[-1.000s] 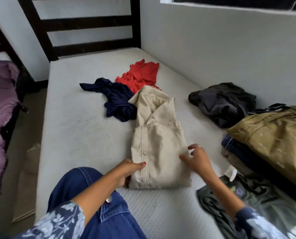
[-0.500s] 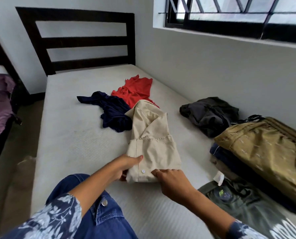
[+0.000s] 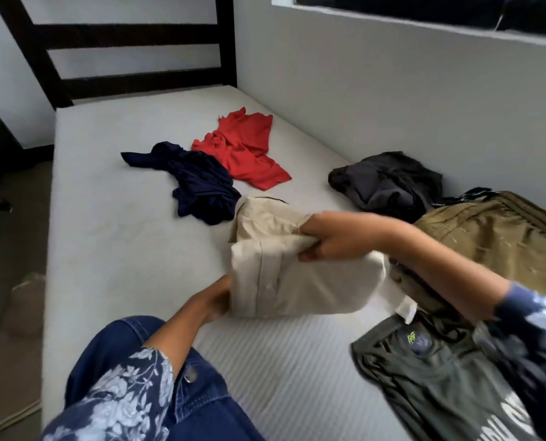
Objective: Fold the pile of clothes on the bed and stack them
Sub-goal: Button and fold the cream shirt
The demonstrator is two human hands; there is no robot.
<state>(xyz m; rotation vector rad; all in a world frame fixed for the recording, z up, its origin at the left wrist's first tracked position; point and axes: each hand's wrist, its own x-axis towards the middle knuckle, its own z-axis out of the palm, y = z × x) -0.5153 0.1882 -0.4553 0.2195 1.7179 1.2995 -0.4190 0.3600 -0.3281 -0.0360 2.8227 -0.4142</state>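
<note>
- Clamped in the right hand [image 3: 335,238] is the folded beige shirt [image 3: 297,281]; its 9 o'clock edge is gripped by the left hand [image 3: 216,297].
- At 12 o'clock, a navy garment [image 3: 198,183] and a red garment [image 3: 243,151] are left unfolded.

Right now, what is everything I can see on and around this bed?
beige button shirt: one, folded, lifted between both hands above the mattress
red garment: one, crumpled, far middle of the mattress
navy garment: one, crumpled, touching the red one's left side
dark grey garment: one, bunched by the wall
olive trousers: one, top of the stack at right
dark green printed shirt: one, spread at near right
mattress: one, white
headboard: one, dark wood, far end
left hand: holds the shirt's near left edge
right hand: grips the shirt's top fold
</note>
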